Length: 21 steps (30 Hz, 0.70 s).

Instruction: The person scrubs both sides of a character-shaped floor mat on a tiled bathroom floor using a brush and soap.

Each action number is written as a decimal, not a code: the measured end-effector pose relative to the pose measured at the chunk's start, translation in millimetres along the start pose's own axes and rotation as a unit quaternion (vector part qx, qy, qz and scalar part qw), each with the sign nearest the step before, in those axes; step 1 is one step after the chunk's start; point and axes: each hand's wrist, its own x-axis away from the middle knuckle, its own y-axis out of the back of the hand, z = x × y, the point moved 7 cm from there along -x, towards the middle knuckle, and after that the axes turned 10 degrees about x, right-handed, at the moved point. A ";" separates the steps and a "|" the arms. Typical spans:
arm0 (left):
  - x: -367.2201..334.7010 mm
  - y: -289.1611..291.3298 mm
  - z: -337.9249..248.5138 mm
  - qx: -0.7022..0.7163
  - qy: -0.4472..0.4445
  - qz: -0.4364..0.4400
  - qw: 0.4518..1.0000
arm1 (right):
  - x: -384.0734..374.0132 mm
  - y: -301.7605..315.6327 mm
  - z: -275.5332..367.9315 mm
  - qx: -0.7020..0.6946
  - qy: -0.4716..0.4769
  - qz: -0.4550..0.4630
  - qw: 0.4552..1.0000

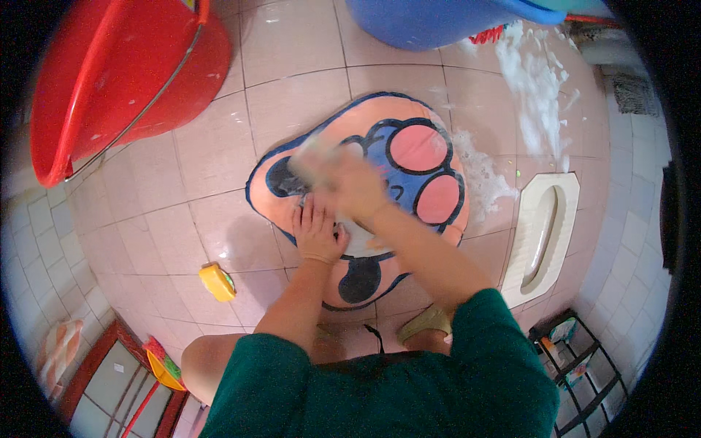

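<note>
A cartoon-patterned floor mat [342,117], peach with a dark blue edge, pink circles and a blue patch, lies flat on the tiles. My left hand [318,230] rests on it with the fingers spread, pressing the white part. Just beyond, my right hand [354,182] is smeared by motion over the mat's upper left. A pale, whitish thing [310,155] shows at its fingers, too blurred to name. The mat's surface under my right hand is partly hidden.
A red bucket [157,87] stands far left and a blue tub [423,22] at the back. White foam [533,80] covers tiles at far right, near a squat toilet [544,233]. A yellow soap-like block [217,282] lies left; a black rack [584,365] stands near right.
</note>
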 end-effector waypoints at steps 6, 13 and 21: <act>-15.0 12.4 -14.9 -0.006 0.002 0.033 0.999 | 54.5 56.9 -168.4 0.152 -0.153 -0.085 0.973; -19.9 13.3 -20.2 0.031 -0.012 0.014 0.999 | 65.7 39.4 -114.6 0.028 -0.233 -0.103 0.967; -16.5 14.3 -20.6 0.008 -0.010 0.010 1.000 | 175.7 79.8 -204.8 0.172 -0.391 -0.078 0.901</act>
